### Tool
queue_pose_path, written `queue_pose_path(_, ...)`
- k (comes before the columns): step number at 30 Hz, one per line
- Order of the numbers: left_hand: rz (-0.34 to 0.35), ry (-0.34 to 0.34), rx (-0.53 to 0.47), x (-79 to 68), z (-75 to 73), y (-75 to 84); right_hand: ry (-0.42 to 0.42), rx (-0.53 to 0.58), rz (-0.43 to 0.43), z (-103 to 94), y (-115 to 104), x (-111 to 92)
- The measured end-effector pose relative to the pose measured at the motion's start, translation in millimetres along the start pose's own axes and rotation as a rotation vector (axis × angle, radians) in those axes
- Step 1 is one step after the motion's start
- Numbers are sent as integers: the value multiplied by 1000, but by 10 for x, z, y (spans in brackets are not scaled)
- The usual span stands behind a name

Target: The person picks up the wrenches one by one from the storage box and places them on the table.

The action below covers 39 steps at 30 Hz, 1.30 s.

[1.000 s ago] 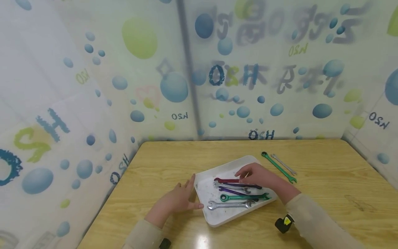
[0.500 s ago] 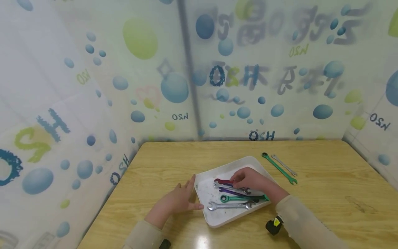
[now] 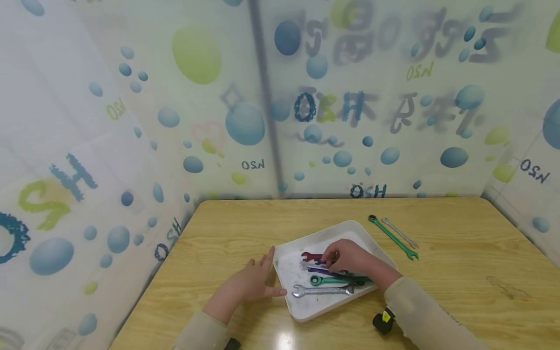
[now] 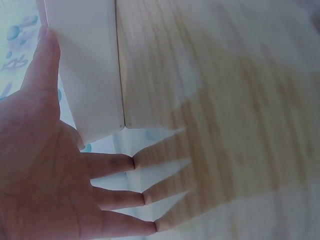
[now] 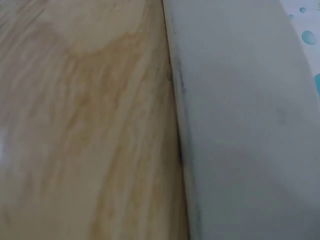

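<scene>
A white tray (image 3: 302, 311) stands on the table with several wrenches in it. My right hand (image 3: 347, 255) reaches in over its right side, fingers curled, and pinches a dark purple wrench (image 3: 320, 261) that it mostly hides. Close by lie a red wrench (image 3: 310, 256), a small silver wrench (image 3: 308, 265) and another purple wrench (image 3: 321, 272). Nearer the front are a green ratchet wrench (image 3: 328, 280) and a large silver wrench (image 3: 321, 290). With fingers spread, my left hand (image 3: 253, 279) rests against the tray's left wall (image 4: 90, 65). The right wrist view shows no hand, only the tray's outer wall (image 5: 245, 120).
On the wooden table (image 3: 236, 218), behind and right of the tray, lie a green ratchet wrench (image 3: 393, 238) and a thin silver wrench (image 3: 400, 232), side by side. A patterned curtain (image 3: 323, 146) rises behind the table's far edge.
My right hand has moved left and toward the tray's front, from over the red wrench down to the dark purple one. The left hand and the tray have stayed in place.
</scene>
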<state>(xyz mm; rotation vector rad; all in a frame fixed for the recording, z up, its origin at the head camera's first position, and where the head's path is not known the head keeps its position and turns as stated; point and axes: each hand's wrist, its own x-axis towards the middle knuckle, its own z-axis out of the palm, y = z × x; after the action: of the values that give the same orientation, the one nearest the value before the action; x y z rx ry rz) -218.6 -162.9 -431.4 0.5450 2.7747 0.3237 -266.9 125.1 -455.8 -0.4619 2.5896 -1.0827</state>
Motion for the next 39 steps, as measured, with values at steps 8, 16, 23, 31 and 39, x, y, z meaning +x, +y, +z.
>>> queue_pose_path(8, 15, 10, -1, -6, 4, -2, -45, -23, -60, 0, -2, -8)
queue_pose_path(16, 12, 6, -24, -3, -13, 19, -76, -43, -109, -2, -45, -53)
queue_pose_path(23, 14, 7, -15, -11, -23, 28, -69, -117, -125, 13, -60, -63)
queue_pose_path(31, 23, 14, -3, -10, -19, 26, -66, -240, -139, 27, -78, -55)
queue_pose_path(39, 19, 9, -9, -8, -13, 16, -65, -285, -168, 24, -82, -72)
